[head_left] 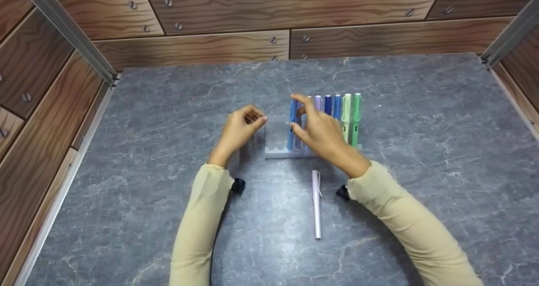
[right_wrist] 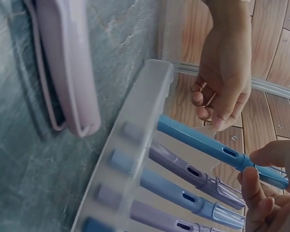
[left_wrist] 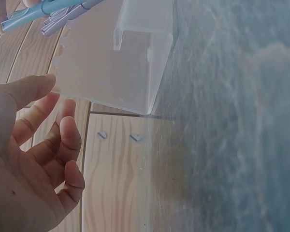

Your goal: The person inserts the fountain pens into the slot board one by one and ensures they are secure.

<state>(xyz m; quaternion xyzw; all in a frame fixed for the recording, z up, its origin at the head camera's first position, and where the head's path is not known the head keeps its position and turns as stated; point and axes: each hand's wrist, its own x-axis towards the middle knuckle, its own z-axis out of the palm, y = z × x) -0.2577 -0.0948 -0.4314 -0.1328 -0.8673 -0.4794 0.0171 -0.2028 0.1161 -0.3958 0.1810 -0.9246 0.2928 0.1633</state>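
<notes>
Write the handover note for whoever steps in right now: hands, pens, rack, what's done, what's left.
Right hand: pinches a blue pen, its tip at the clear rack, leftmost of the standing pens.
Left hand: holds nothing, fingers loosely curled beside the rack's left end.
Done: a row of pens stands in the rack, the green pens at the right end.
Left: one pink pen lies on the table in front; empty slots remain on the rack's left.

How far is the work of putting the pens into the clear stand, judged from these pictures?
Mostly done: a row of blue, lilac and green pens already stands in the clear plastic pen stand. In hand: the right hand pinches a light blue pen at the row's left end. Left: a pale pink pen lies on the grey marble table. The left hand holds nothing.
</notes>
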